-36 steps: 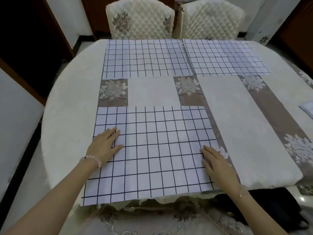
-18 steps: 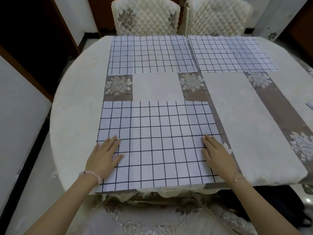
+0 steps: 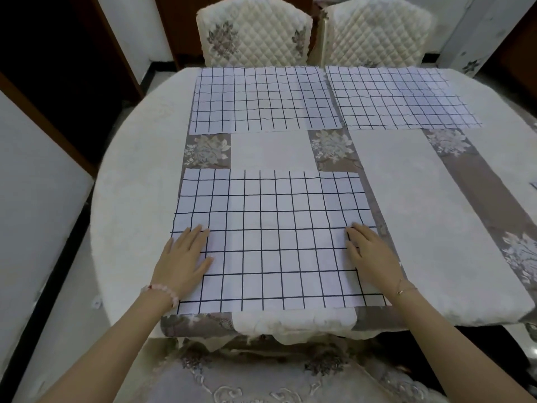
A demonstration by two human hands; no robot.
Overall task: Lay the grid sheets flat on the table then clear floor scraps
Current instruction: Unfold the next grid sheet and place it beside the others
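Near grid sheet (image 3: 273, 237) lay flat at the desk (image 3: 130, 199) front edge, long axis left-right. Left hand (image 3: 183, 261) and right hand (image 3: 373, 255) pressed flat on its sides, fingers spread, no grip. Three sheets total: two far sheets (image 3: 261, 100) (image 3: 398, 97) side by side. Two chairs (image 3: 255, 33) (image 3: 377, 33) behind.
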